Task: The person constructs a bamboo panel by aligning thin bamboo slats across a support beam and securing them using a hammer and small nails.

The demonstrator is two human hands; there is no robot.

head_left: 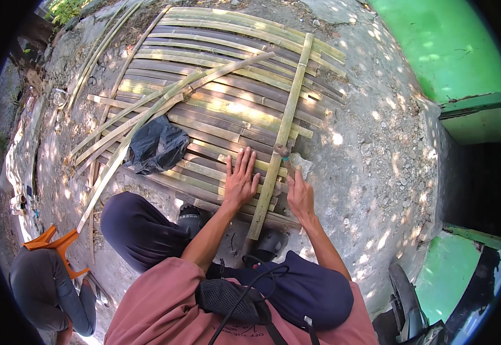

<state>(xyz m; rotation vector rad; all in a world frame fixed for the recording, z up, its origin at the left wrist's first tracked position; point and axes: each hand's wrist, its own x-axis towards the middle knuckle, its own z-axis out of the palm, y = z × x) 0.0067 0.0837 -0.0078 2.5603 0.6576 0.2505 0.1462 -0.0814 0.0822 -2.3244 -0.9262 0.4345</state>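
My left hand (241,179) lies flat with spread fingers on the bamboo slats (221,109), which lie side by side as a panel on the ground. A long bamboo crosspiece (288,115) runs over their right ends. My right hand (300,195) is closed round the handle of a hammer (282,152), whose head is at the crosspiece; whether it touches is unclear. Left of my left hand a crumpled black plastic bag (157,145) rests on the slats. A small clear plastic bag (302,165) lies beside the hammer handle.
Loose bamboo strips (164,103) lie slantwise across the panel's left part. Another person (49,282) bends at the lower left beside an orange frame-like thing (60,247). A green wall (446,46) stands at the right, and part of a motorbike (404,299) shows at the lower right.
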